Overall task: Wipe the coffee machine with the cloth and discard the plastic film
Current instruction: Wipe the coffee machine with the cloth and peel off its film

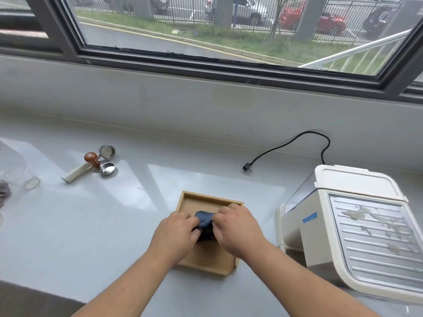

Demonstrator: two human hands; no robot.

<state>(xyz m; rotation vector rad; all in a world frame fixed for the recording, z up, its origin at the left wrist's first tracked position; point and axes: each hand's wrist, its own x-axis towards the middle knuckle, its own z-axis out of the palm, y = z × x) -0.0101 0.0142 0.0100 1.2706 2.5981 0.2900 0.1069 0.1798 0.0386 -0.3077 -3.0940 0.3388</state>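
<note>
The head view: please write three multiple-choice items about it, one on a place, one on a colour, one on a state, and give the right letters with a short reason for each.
1. Where is the coffee machine on the counter?
A. to the right of the wooden tray
B. to the left of the wooden tray
C. inside the wooden tray

2. What colour is the cloth?
A. white
B. dark blue
C. yellow

3. In what state is the power cord?
A. plugged into a wall socket
B. coiled on top of the machine
C. unplugged, its plug lying on the counter

Answers:
1. A, the machine stands right of the wooden tray.
2. B, dark blue fabric shows between the left hand and right hand, which both grip it over the tray.
3. C, the plug's prongs rest bare on the counter.
</note>
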